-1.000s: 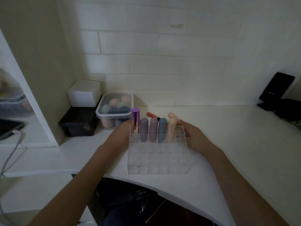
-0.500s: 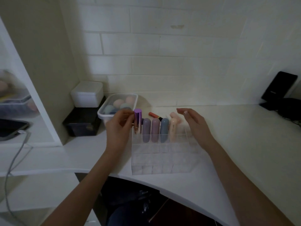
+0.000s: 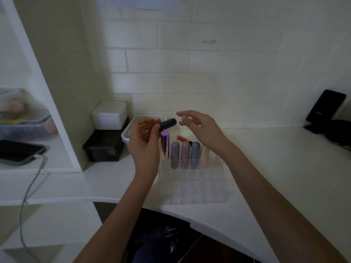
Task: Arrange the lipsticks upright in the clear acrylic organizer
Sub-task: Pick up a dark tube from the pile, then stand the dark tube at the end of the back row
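Observation:
The clear acrylic organizer [image 3: 195, 188] stands on the white counter in front of me. Its back row holds a shiny purple lipstick [image 3: 165, 144], a grey-mauve one [image 3: 175, 154], a pink one [image 3: 185, 154], a blue-grey one [image 3: 195, 154] and a pale one partly behind my right wrist. My left hand [image 3: 145, 145] holds a dark blue lipstick [image 3: 168, 124] tilted in the air above the organizer's back left corner. My right hand [image 3: 201, 128] hovers open just right of it, fingers spread, touching nothing. An orange lipstick [image 3: 183, 139] lies flat behind the organizer.
A lidded clear tub [image 3: 133, 130] sits behind my left hand, next to a white box [image 3: 110, 114] stacked on a black box [image 3: 105, 147]. A tablet with a cable [image 3: 19, 151] lies on the left shelf. Dark objects [image 3: 326, 111] stand far right by the wall.
My left hand has come up from beside the purple lipstick and now holds a dark blue lipstick aloft. My right hand has risen and moved left toward it.

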`<state>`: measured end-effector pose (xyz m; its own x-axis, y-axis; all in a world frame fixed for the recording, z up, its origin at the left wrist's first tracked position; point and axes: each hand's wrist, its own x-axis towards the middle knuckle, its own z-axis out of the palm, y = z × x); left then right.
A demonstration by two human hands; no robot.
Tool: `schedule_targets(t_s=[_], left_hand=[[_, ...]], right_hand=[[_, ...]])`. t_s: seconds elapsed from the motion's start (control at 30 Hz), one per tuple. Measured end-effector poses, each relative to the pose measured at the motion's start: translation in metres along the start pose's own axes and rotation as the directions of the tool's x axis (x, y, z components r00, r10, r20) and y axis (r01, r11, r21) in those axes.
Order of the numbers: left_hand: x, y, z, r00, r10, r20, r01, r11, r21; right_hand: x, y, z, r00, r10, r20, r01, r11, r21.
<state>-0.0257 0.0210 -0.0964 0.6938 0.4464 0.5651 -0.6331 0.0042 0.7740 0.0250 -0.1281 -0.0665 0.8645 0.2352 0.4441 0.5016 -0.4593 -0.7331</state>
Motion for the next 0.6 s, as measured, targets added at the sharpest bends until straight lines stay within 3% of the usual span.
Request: schedule_targets(t_s=[0.1, 0.2, 0.4, 0.47, 0.6], left_hand=[[0.004, 0.005, 0.008, 0.997, -0.02, 0.069, 0.022, 1.0, -0.019], [0.012, 0.009, 0.008, 0.988, -0.061, 0.141, 0.064, 0.998, -0.019], [0.025, 0.009, -0.007, 0.887, -0.274, 0.371, 0.348, 0.925, -0.151], [0.028, 0.006, -0.011, 0.871, -0.297, 0.391, 0.377, 0.915, -0.144], [0.025, -0.002, -0.016, 0.87, -0.371, 0.325, 0.414, 0.907, -0.071]], right_hand=[[0.012, -0.011, 0.002, 0.999, 0.033, 0.004, -0.033, 0.999, -0.02], [0.017, -0.02, 0.001, 0.995, 0.099, 0.03, -0.103, 0.98, 0.17], [0.014, -0.025, -0.004, 0.973, 0.228, 0.026, -0.216, 0.871, 0.442], [0.011, -0.023, -0.006, 0.976, 0.217, 0.008, -0.19, 0.838, 0.512], [0.003, -0.02, -0.014, 0.976, 0.186, -0.116, -0.109, 0.869, 0.482]])
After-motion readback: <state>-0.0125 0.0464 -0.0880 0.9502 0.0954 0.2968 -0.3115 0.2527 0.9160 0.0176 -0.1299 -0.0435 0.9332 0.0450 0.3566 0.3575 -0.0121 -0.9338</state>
